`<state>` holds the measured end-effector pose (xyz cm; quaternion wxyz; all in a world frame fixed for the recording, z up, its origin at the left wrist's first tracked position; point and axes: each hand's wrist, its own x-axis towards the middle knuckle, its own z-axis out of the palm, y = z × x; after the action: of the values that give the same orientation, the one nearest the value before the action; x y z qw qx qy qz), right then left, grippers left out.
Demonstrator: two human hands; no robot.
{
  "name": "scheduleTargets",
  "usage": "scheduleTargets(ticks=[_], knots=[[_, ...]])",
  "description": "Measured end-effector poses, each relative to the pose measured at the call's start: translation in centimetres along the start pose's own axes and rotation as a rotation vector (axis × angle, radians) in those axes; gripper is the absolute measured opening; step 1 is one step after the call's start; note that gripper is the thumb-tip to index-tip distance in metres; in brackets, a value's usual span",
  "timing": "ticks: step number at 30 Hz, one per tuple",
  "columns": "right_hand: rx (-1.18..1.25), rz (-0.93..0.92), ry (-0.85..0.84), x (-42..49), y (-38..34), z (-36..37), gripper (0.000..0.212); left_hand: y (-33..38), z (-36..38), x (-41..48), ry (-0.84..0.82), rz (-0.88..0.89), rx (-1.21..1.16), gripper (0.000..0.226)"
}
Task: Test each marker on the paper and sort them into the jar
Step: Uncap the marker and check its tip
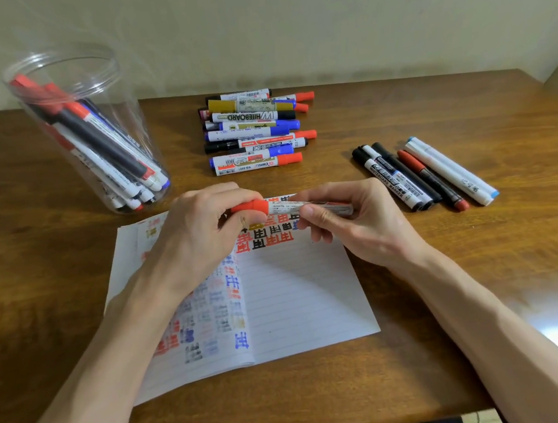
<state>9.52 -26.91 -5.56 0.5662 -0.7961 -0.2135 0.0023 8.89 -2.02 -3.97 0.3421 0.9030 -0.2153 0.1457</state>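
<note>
A red-capped white marker (284,206) lies level between both hands, above the top of the lined paper (300,298). My left hand (203,229) grips its red cap. My right hand (347,218) pinches the barrel. The cap sits on the marker. The paper carries several red, black and blue test marks. A clear plastic jar (90,134) stands at the back left with several markers leaning inside.
A pile of several markers (255,131) lies at the back centre of the wooden table (423,351). A row of several more markers (422,175) lies to the right of my right hand. A pale wall stands behind the table.
</note>
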Motion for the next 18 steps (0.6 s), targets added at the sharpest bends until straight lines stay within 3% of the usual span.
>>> scheduleTargets(ticks=[8,14,18], knots=[[0.016,0.005,0.008,0.0,0.2,0.1,0.020,-0.1,0.3,0.0,-0.004,-0.006,-0.018,0.023],[-0.223,-0.034,-0.013,0.5,0.0,-1.1,0.028,-0.1,0.5,0.4,-0.011,0.003,-0.048,0.036],[-0.328,-0.072,0.039,0.4,-0.3,-1.1,0.022,0.0,0.7,0.7,0.002,0.002,-0.083,0.034]])
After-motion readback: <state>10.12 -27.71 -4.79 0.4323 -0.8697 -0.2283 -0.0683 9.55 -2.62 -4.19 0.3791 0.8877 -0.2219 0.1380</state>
